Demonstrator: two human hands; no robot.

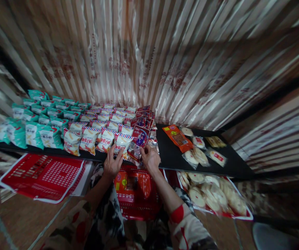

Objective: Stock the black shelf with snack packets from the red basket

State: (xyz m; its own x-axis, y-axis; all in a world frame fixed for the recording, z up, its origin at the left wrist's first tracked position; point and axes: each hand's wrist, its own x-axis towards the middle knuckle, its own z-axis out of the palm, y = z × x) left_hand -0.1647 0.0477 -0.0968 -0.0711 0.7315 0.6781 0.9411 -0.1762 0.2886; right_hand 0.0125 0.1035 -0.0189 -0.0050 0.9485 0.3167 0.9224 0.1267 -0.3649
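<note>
Centre frame: left hand (113, 164) spread flat on striped packet (122, 141); right hand (150, 158) curled at dark red packet (140, 136), grip unclear; black shelf (170, 156) beneath.

The head camera looks forward and down from close above the black shelf (165, 155).

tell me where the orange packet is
Head view, right of centre: the orange packet lies on the black shelf, right of the right hand, left of the round cake packs.

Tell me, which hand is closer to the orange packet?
Right. The right hand sits just left of the orange packet; the left hand is much farther left.
</note>
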